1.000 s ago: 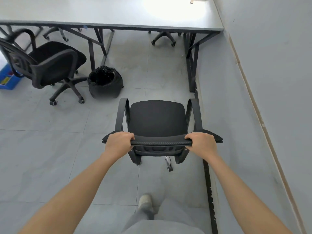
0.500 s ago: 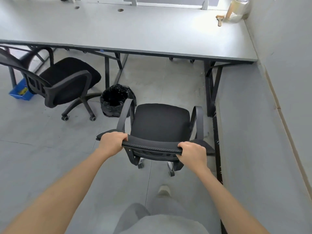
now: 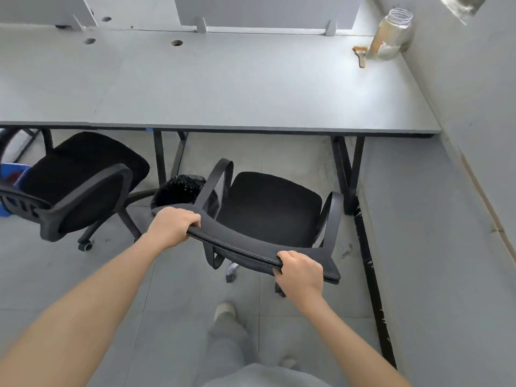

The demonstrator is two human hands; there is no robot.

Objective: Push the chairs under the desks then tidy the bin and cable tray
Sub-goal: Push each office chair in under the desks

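Note:
A black office chair (image 3: 269, 210) stands just short of the grey desk (image 3: 217, 88), its seat facing the desk edge. My left hand (image 3: 171, 226) grips the left end of the chair's backrest top. My right hand (image 3: 300, 272) grips the right end of the same backrest. A black-lined bin (image 3: 178, 189) sits on the floor beside the chair's left armrest, close to a desk leg. A second black chair (image 3: 81, 182) stands at the left, turned away from the desk.
A grey wall runs along the right. A black desk leg (image 3: 347, 171) stands to the right of the chair. A glass jar (image 3: 391, 34) sits on the desk's far right corner. A blue tray (image 3: 11, 174) lies on the floor at the far left.
The chair has rolled forward toward the desk with both hands on its backrest, and it has turned slightly. I have stepped closer, so the desk top fills more of the view.

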